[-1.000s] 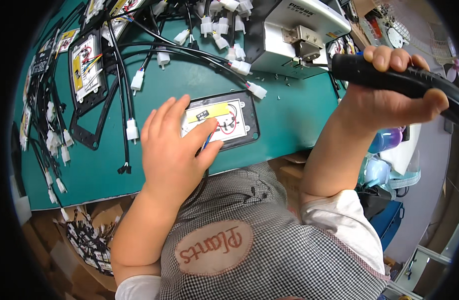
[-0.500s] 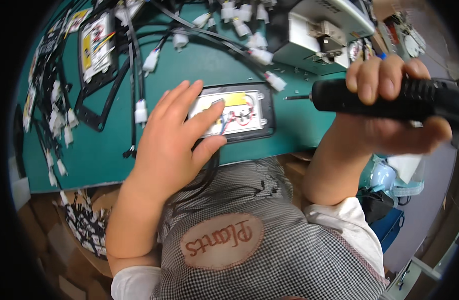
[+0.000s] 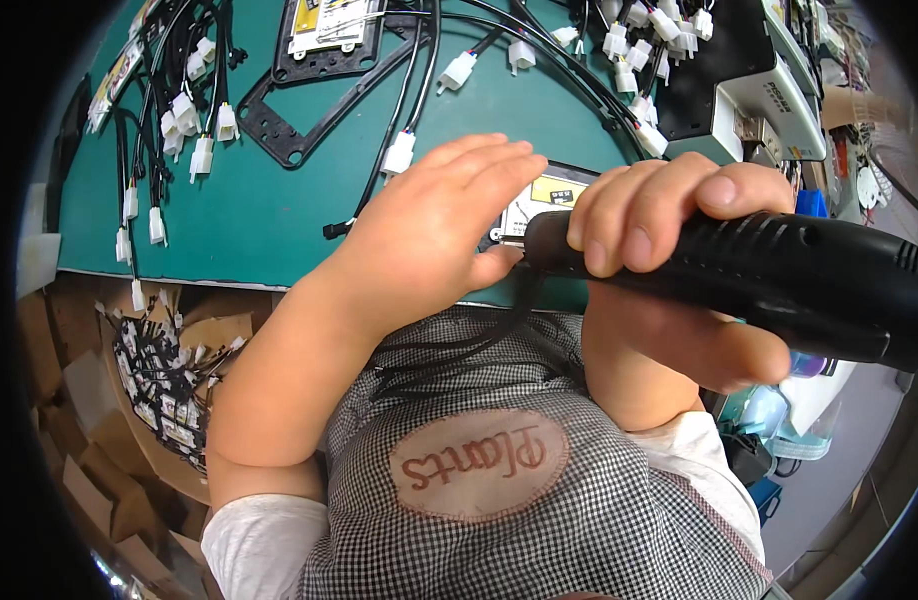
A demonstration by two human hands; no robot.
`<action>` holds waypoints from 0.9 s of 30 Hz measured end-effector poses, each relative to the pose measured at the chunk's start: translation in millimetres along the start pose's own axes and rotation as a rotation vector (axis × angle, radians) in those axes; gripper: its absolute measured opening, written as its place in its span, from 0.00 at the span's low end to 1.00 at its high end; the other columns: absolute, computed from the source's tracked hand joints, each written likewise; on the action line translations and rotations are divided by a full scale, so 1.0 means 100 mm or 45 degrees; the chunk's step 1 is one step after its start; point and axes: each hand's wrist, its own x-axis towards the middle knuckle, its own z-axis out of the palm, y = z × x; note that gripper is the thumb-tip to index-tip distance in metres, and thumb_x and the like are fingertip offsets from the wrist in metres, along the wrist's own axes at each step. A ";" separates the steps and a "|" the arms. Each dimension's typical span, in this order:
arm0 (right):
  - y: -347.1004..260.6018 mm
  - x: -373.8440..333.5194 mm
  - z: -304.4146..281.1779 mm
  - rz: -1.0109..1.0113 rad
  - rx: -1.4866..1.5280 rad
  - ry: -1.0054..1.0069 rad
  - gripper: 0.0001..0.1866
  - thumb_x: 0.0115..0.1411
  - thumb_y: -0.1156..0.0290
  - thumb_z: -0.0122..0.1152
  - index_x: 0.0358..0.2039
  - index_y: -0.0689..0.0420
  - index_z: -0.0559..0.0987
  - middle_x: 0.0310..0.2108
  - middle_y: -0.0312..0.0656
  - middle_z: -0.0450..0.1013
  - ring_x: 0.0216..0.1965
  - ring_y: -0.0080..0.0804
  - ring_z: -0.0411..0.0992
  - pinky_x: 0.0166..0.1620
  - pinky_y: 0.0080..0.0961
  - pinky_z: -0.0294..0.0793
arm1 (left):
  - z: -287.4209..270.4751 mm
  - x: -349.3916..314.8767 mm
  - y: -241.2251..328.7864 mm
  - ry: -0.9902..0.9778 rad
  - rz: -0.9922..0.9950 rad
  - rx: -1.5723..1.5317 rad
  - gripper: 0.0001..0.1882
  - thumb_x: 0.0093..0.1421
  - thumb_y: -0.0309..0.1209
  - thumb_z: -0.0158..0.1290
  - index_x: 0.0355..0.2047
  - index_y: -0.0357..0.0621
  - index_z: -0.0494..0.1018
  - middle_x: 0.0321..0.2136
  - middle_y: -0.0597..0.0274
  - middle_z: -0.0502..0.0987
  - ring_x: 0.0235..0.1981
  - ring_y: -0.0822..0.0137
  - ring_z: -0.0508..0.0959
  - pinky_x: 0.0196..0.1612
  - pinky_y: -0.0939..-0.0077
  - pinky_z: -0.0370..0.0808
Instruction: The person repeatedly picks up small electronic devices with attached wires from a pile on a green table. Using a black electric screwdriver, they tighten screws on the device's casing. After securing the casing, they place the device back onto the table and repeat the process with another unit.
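Observation:
A black case (image 3: 550, 166) holding a white plate with a yellow label (image 3: 554, 190) lies on the green table mat, partly covered by my hands. Fingers stretched out and thumb apart, my left hand (image 3: 419, 230) rests at the left end of the case. My right hand (image 3: 669, 225) is wrapped round a black electric screwdriver (image 3: 809, 285), held nearly level. Its bit points left, at the near left corner of the plate, between my left thumb and fingers. Whether the bit sits in a screw there I cannot tell.
Black cables with white connectors (image 3: 459, 72) lie along the back and left of the green mat (image 3: 309, 210). Another case (image 3: 329, 65) and an empty black frame (image 3: 289, 140) are at the back. A white-and-black machine (image 3: 769, 105) stands back right. A box of cable parts (image 3: 169, 390) sits below left.
The screwdriver in my right hand has come left and down to the case's near left corner. My left hand has shifted right, and the view has moved.

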 end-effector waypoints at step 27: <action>-0.61 0.24 -0.34 -0.080 0.423 0.238 0.35 0.54 0.39 0.60 0.44 0.59 0.65 0.24 0.38 0.68 0.20 0.29 0.69 0.25 0.27 0.72 | -0.62 0.35 0.22 -0.056 0.453 0.291 0.24 0.36 0.31 0.65 0.39 0.45 0.76 0.46 0.52 0.71 0.47 0.50 0.72 0.49 0.57 0.72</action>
